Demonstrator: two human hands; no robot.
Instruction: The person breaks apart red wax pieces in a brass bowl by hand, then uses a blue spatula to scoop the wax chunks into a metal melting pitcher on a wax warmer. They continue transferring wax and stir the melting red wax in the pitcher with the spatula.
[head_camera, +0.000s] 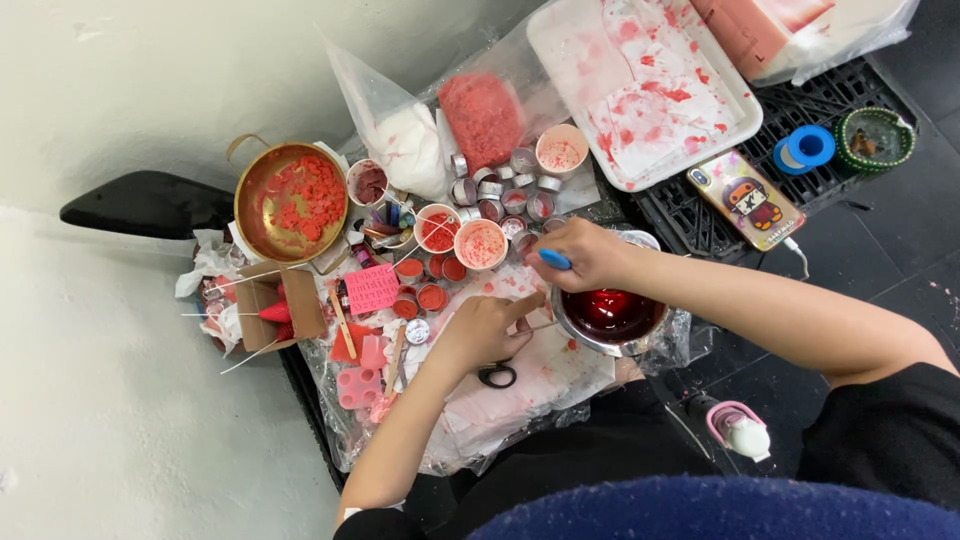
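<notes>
While clenched on a blue-handled tool, right hand over metal pot of red liquid near the bench's right edge. Left hand beside it, forefinger out at pot rim, other fingers curled, above black scissors. Small tins just left.

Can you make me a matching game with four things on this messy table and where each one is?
Things:
1. brass pan
2. scissors
3. blue tape roll
4. white tray

Places:
A. on the black crate, far right
B. under the left hand
C. far left, holding red bits
D. top middle, smeared with red

Pairs: 1-C, 2-B, 3-A, 4-D
</notes>
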